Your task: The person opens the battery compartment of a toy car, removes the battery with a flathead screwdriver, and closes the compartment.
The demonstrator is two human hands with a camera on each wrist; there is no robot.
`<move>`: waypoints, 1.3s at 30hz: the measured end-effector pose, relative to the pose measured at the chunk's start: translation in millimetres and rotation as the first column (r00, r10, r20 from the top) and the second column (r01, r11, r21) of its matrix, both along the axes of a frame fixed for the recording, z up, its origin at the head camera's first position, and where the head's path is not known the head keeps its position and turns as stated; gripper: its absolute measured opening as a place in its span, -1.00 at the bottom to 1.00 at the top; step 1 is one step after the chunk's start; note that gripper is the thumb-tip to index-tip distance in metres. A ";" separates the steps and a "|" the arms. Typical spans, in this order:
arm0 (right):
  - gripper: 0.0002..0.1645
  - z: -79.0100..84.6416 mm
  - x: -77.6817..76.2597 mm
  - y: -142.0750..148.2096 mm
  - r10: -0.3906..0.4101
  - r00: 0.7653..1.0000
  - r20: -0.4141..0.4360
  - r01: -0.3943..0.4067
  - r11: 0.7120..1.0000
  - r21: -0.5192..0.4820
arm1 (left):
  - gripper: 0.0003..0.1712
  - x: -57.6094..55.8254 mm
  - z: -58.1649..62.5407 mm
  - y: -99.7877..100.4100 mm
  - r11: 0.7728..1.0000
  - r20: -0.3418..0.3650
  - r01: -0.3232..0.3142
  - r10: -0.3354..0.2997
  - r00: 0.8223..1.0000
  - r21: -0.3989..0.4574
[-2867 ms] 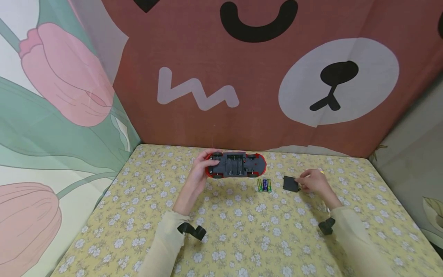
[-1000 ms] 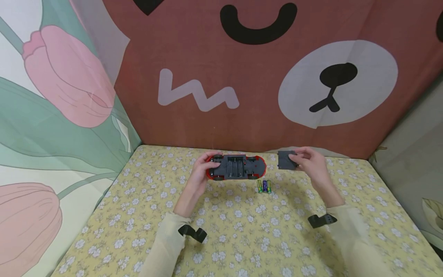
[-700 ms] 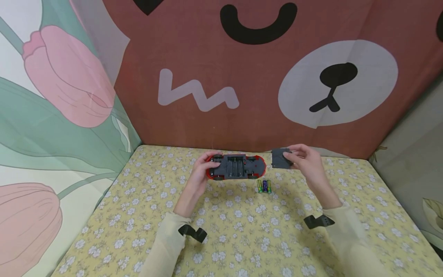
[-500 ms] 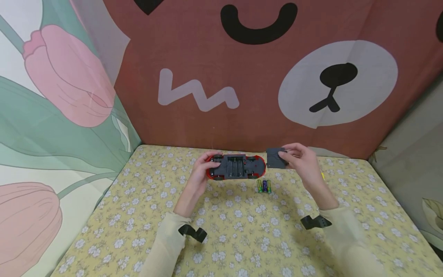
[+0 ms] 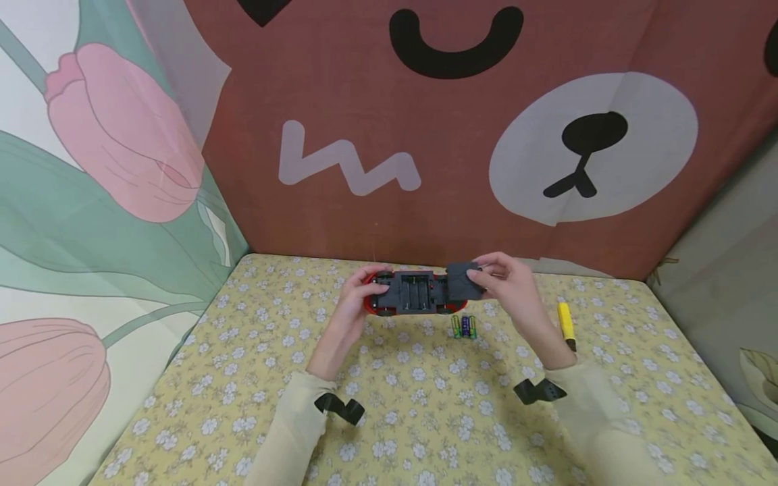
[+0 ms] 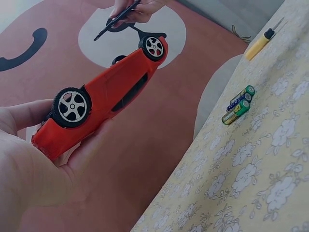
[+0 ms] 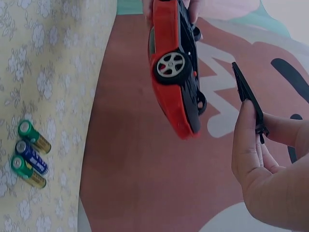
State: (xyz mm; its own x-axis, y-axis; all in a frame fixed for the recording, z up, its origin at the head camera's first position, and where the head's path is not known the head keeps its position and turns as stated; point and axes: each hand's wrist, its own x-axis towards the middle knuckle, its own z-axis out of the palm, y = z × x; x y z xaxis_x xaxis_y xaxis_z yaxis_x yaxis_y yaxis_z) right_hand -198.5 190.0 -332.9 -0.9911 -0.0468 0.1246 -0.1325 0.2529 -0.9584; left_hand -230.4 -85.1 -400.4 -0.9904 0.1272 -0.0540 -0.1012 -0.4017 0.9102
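Note:
My left hand grips the left end of a red toy car, held upside down above the table so its empty battery bay faces up. My right hand pinches a flat black battery cover just over the car's right end. In the left wrist view the car rests in my left palm, with the cover above its far wheel. In the right wrist view the cover stands edge-on a short way from the car. Three AA batteries lie on the cloth below the car.
A yellow marker lies on the yellow floral tablecloth right of my right wrist. Printed fabric walls close the table in at the back and on the left. The batteries lie side by side.
My right hand lifted the black cover off the table and carried it left, up to the car's right end. The yellow marker it hid now shows. My left hand and the car stayed put.

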 end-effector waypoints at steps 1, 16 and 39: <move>-0.60 -0.4 -0.3 -1.4 0.005 1.000 0.003 -0.005 1.000 0.004 | -0.63 0.1 0.0 0.2 1.000 -0.002 0.001 -0.001 1.000 -0.003; -0.65 -14.6 -2.5 -33.0 0.030 0.999 0.037 -0.032 0.999 0.041 | -0.59 2.5 0.5 3.3 1.000 -0.003 0.004 -0.004 1.000 -0.025; -0.74 -25.7 -7.7 -62.4 -0.037 0.997 0.063 0.029 0.992 0.122 | -0.54 3.1 -2.8 7.3 0.998 0.029 0.021 -0.020 0.999 -0.051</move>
